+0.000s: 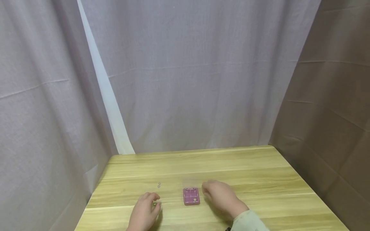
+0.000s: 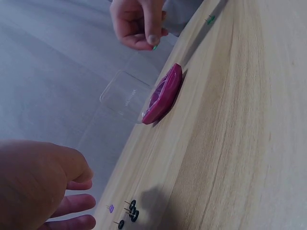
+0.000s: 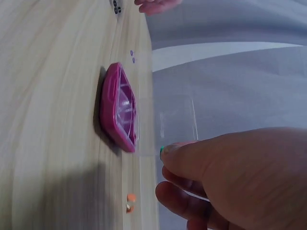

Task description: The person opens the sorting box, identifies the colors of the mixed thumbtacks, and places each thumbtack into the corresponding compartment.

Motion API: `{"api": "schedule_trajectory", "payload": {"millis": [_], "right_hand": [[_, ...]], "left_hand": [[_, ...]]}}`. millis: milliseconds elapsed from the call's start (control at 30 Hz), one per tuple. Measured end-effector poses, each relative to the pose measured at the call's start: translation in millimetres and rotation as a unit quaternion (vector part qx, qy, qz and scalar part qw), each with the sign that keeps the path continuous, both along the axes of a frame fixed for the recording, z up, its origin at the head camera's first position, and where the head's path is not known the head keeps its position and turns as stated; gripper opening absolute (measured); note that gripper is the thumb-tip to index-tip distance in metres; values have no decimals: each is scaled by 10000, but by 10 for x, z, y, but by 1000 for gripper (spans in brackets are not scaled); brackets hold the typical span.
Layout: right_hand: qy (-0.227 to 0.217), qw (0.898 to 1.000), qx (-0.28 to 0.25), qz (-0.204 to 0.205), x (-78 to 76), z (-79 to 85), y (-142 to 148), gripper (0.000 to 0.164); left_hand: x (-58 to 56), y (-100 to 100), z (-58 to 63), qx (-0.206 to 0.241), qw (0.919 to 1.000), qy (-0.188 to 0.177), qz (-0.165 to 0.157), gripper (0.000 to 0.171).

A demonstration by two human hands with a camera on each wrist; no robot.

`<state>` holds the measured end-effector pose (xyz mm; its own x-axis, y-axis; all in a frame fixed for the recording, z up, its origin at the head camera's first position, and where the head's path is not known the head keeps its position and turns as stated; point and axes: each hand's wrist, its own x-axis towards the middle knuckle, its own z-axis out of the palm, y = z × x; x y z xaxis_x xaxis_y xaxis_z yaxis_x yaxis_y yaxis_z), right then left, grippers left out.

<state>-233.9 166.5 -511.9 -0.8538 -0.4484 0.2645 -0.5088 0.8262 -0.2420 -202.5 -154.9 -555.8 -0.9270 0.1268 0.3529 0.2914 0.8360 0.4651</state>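
A magenta box (image 1: 191,196) with four compartments lies on the table, its clear lid (image 2: 125,97) hinged open. One small light piece (image 1: 195,199) shows in its near right compartment. To the right of the box, my right hand (image 1: 221,196) pinches a tiny green piece (image 3: 162,149) between thumb and finger, mostly hidden by the fingertips. My left hand (image 1: 144,210) hovers left of the box with thumb and fingers apart, holding nothing. Close by its fingers lie several black round-headed pins (image 2: 133,215) and a purple pin (image 2: 111,209).
Two small purple pieces (image 1: 159,185) lie on the wooden table (image 1: 245,166) beyond my left hand. Orange pieces (image 3: 131,197) lie near my right hand, and a green pin (image 2: 210,19) lies farther right. Grey curtains (image 1: 196,80) enclose the table's back and sides.
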Motion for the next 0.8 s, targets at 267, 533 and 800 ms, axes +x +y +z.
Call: {"api": "schedule_trajectory", "payload": {"millis": [267, 533, 800], "right_hand": [[-55, 9997, -117, 207, -105, -63, -205, 23], [1, 9997, -23, 237, -166, -188, -308, 21], [-4, 9998, 116, 151, -162, -259, -335, 11]], "left_hand": [[-1, 3, -34, 76, 9999, 111, 46, 18], [1, 38, -29, 156, 9998, 159, 9, 16], [-19, 47, -46, 113, 9998, 135, -73, 17]]}}
